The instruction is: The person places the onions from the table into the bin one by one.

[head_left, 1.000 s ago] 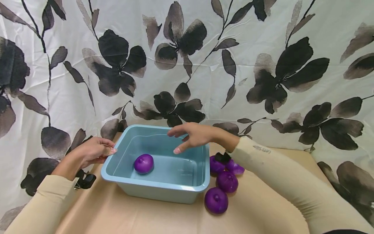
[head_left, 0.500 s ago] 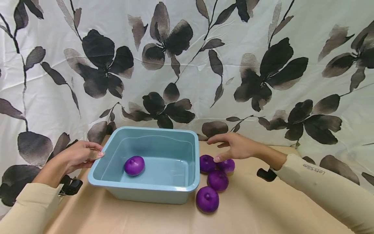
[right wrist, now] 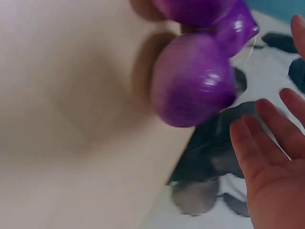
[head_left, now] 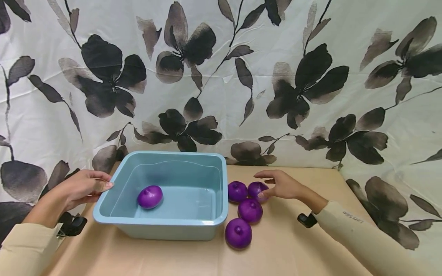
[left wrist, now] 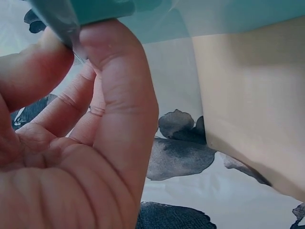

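A light blue plastic basin (head_left: 207, 220) stands on the tan table, with one purple onion (head_left: 150, 196) inside it. My left hand (head_left: 103, 186) grips the basin's left rim; in the left wrist view the thumb and fingers (left wrist: 109, 86) pinch the rim's edge (left wrist: 57, 16). Several more purple onions lie just right of the basin, the nearest one (head_left: 238, 232) by its front corner. My right hand (head_left: 267, 186) is open, with spread fingers right beside the back-right onion (head_left: 256, 188). In the right wrist view that onion (right wrist: 193, 78) sits just ahead of the open palm (right wrist: 271, 162).
A floral black-and-white curtain (head_left: 241, 76) hangs close behind the table. The table's right edge (head_left: 348, 191) lies beyond the right hand. Bare tan tabletop (head_left: 138, 257) stretches in front of the basin.
My right hand has moved from above the basin to the right and down to the onions beside it. The left hand has kept its hold on the rim.
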{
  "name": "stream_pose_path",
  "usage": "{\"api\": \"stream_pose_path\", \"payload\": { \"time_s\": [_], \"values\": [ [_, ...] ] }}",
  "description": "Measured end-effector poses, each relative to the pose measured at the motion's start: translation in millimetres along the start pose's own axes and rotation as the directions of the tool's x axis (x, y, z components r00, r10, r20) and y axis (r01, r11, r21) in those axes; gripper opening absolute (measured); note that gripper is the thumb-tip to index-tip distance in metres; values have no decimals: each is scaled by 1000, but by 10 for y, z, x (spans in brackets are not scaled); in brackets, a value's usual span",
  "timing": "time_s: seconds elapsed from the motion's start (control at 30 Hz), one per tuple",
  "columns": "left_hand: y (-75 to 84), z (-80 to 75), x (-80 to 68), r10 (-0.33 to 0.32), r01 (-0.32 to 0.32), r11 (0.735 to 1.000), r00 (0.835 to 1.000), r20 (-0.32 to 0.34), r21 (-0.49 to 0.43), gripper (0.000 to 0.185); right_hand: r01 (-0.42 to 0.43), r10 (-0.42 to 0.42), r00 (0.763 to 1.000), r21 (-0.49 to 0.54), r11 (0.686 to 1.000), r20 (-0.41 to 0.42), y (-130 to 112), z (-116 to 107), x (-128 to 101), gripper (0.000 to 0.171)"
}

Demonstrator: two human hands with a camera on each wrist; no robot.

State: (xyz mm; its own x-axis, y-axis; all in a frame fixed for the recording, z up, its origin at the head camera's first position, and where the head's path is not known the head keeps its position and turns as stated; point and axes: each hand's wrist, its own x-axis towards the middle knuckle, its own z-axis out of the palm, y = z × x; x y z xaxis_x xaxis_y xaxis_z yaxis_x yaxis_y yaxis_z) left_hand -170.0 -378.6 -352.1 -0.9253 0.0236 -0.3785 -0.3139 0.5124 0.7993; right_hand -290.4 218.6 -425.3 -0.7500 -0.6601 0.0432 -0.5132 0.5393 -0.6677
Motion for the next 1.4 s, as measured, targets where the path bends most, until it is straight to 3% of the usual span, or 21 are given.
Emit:
{"api": "stream_pose_path", "payload": {
  "time_s": [0.23,0.43,0.7,0.87,1.13,1.4],
  "values": [
    [-33,21,4,0,0,1000,1000,-8,-26,37,-59,58,985,-1,998,-162,389,221,62,76],
    [-7,25,0,-1,1,1000,1000,-20,-11,37,-132,147,979,112,985,-144,554,392,60,83],
    [32,23,-15,0,-1,1000,1000,-17,-20,36,-149,175,974,176,973,-144,602,478,41,87],
    [37,26,-24,-7,7,1000,1000,-23,-16,37,-147,172,967,140,979,-187,613,504,33,85],
    [27,28,-24,-12,12,1000,999,-33,9,40,-125,116,947,-9,992,-299,630,500,-23,84],
    [46,27,-18,-14,14,1000,999,-34,5,38,-102,84,927,-29,994,-365,416,290,-140,78]
  ]
}}
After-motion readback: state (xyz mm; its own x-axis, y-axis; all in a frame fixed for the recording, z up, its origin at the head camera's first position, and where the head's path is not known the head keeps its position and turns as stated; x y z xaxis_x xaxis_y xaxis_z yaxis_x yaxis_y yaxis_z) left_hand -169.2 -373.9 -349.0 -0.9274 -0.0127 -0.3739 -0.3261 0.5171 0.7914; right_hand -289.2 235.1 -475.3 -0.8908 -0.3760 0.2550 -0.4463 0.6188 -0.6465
